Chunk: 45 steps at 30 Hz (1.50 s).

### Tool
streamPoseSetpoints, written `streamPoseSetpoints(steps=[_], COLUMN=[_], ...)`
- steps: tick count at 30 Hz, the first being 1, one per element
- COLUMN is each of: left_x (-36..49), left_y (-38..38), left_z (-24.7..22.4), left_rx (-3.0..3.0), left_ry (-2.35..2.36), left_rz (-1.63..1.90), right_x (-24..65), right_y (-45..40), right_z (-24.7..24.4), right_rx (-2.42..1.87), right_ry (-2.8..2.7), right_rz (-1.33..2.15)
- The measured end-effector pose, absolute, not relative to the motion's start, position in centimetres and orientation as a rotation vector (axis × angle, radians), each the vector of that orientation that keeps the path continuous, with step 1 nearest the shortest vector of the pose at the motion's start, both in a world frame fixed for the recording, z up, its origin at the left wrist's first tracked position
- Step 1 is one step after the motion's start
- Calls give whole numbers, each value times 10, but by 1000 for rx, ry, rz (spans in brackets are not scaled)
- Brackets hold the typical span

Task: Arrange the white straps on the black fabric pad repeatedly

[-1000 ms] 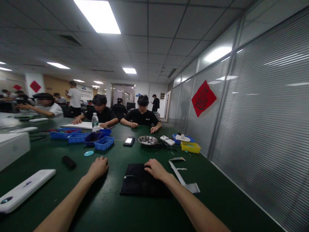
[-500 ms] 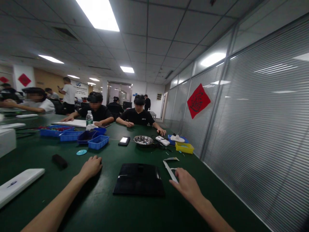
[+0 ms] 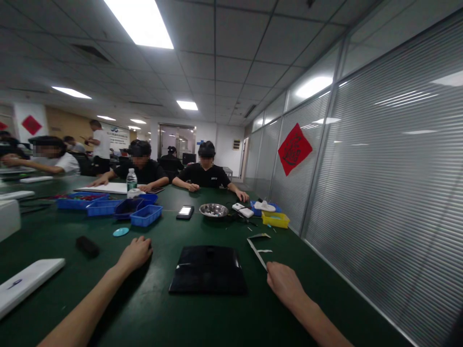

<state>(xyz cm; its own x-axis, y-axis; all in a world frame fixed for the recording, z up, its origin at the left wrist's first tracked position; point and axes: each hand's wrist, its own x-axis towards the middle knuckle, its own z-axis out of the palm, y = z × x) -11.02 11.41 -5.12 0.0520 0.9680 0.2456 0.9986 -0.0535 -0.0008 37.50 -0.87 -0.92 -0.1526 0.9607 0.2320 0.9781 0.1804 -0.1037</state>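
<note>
Green table (image 3: 144,313); white bits (image 3: 212,212) in bowl (image 3: 224,211); strip (image 3: 256,253) held.

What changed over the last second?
The right hand left the black panel and moved right to the pale strip, its fingers now touching it; grip unclear. The left hand stays on the green table; the panel stays put.

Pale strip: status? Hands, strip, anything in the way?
Right hand at pale strip, covering its near end; grip unclear. Left hand away from strip, nothing visible in it. Black panel lies between hands, apart from strip.
</note>
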Motion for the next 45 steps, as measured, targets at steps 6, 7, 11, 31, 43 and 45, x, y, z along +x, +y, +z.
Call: streamPoseSetpoints(steps=[6,7,11,31,43,45], left_x=[-107,-106,-102,-21,-21,-19], left_y=[111,110,106,56,54,57], left_z=[-47,-47,-43,3,-1,-5], left_rx=[-2154,-2147,-2140,-3300,-3403,-3405], left_ry=[-2082,-2089,-2089,-1848,-1867,-1843], left_rz=[-316,-324,-418,-1318,-1012,-994], right_x=[392,393,390,306,311,311], right_y=[-6,-7,-10,18,13,13], right_z=[-1,3,26,19,5,4], right_rx=[-1841,-1791,-1561,-1236,-1366,-1414], right_ry=[-1998,-1941,-1690,-1502,-1572,-1618], right_rz=[-174,-195,-44,1328,1264,1210])
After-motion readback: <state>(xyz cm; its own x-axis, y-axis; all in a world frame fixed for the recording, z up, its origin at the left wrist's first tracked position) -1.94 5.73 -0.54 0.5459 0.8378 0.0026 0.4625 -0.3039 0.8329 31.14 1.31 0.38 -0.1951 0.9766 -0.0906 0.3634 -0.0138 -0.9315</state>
